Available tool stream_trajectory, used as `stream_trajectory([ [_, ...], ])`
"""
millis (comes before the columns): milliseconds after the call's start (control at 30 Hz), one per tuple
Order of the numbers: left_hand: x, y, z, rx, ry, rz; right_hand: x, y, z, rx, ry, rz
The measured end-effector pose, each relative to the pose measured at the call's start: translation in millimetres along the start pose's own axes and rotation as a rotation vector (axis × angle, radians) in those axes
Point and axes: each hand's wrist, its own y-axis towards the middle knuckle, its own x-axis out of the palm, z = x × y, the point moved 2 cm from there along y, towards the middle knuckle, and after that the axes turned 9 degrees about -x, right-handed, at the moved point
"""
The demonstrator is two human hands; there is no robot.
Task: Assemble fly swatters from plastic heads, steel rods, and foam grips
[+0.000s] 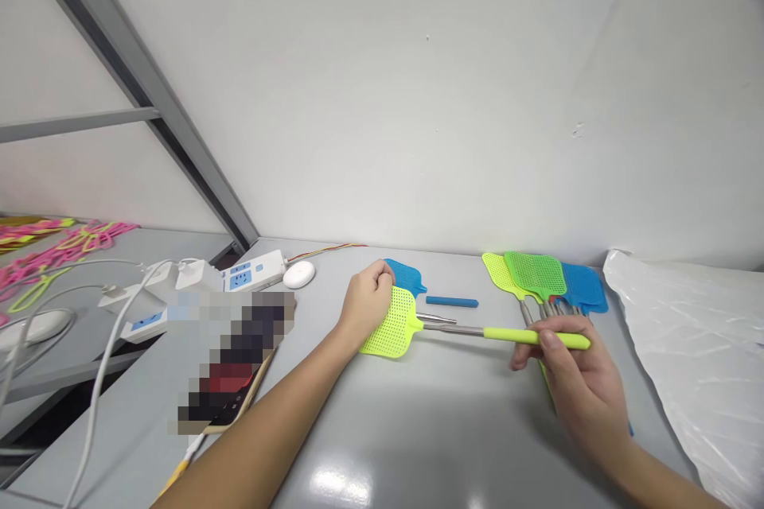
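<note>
A yellow-green fly swatter (394, 326) with a metal shaft lies level across the middle, between my two hands. My left hand (368, 298) is closed at the far left edge of its mesh head; the fingertips are hidden. At the other end, my right hand (576, 370) grips the yellow-green handle (507, 336) between thumb and fingers. Just behind lies a blue swatter head (406, 278), partly covered by my left hand. Beside it are a loose blue handle tube (452, 302) and a thin metal rod (438, 319).
Several yellow, green and blue fly swatters (537, 274) lie stacked behind my right hand. White plastic sheeting (686, 358) covers the right side. On the left are power strips (256, 272), a round white device (299, 274), cables and a partly blurred phone (239, 406). A white wall stands behind.
</note>
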Motion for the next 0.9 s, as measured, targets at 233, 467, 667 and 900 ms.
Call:
stream_trajectory([
  [233, -5, -4, 6, -0.010, 0.012, 0.004, 5, 5, -1, 0.049, 0.157, 0.093],
  [467, -2, -6, 8, -0.066, 0.014, -0.030, 6, 2, 0, 0.056, 0.192, 0.173],
  [667, -3, -6, 10, -0.060, 0.012, -0.051, 4, 4, 1, 0.087, 0.172, 0.155],
  [900, -4, -8, 14, -0.076, 0.013, -0.058, 8, 2, -2, 0.098, 0.177, 0.161],
])
